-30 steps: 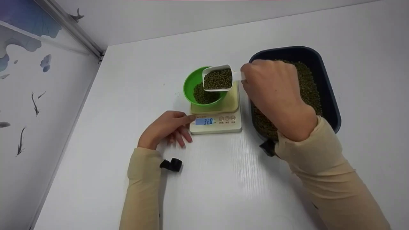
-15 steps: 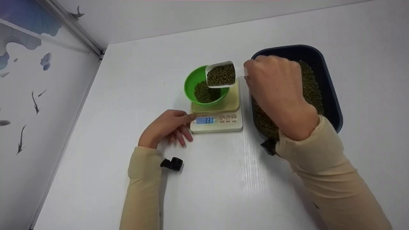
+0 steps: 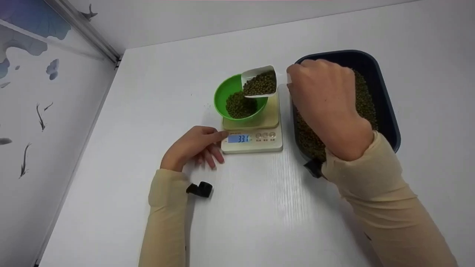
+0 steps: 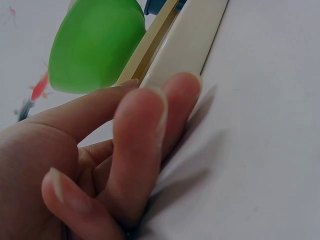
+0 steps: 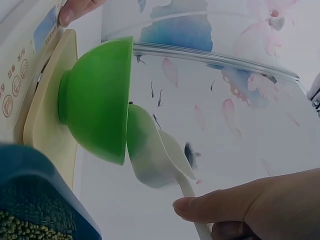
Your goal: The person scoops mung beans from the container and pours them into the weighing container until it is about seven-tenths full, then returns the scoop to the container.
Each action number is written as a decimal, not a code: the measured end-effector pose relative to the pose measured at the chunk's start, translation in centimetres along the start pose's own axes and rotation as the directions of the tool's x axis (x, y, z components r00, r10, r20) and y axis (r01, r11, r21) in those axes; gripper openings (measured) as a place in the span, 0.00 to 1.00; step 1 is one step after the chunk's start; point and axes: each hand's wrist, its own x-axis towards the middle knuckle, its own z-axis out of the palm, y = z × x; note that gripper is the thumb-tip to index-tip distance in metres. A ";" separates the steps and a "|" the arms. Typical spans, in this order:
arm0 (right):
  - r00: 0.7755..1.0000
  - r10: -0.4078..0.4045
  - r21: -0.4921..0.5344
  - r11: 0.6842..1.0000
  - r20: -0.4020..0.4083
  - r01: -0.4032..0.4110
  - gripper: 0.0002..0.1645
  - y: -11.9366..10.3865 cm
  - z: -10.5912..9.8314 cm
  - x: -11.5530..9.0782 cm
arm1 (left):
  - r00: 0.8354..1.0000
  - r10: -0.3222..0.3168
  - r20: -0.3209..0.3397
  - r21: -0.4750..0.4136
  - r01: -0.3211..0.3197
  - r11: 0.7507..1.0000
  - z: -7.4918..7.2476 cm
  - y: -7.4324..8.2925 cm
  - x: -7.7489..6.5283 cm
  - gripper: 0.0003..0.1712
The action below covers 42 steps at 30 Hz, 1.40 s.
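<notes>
My right hand grips the handle of a white scoop full of mung beans. The scoop tilts over the right rim of a green bowl, its lip right at that rim in the right wrist view. More mung beans lie in the bowl's bottom. Beneath the bowl is a kitchen scale, its lit display showing 33.1. At the scale's front left corner my left hand rests on the table, thumb touching the edge beside the display and the other fingers loosely bent.
To the right of the scale stands a dark blue tub holding many mung beans, partly hidden under my right forearm. A few specks lie on the white table left of the bowl. A patterned panel rises along the left side.
The scoop has shifted slightly up and right in the head view and tipped further toward the bowl. The display went from 32.8 to 33.1. My left hand stays at the scale.
</notes>
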 end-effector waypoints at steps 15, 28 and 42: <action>0.998 0.020 -0.001 1.000 -0.065 -0.020 0.19 0.2 0.4 -0.1 | 1.000 -0.005 0.000 0.009 0.005 1.000 0.2 0.1 -0.1 0.32; 0.996 0.020 -0.002 1.000 -0.092 -0.020 0.19 0.2 0.5 -0.1 | 1.000 0.010 0.005 0.007 -0.010 1.000 0.3 0.1 0.0 0.32; 0.996 0.016 0.003 1.000 -0.083 -0.015 0.17 -0.1 0.7 -0.1 | 1.000 0.011 0.013 -0.004 -0.011 1.000 0.3 0.3 0.0 0.32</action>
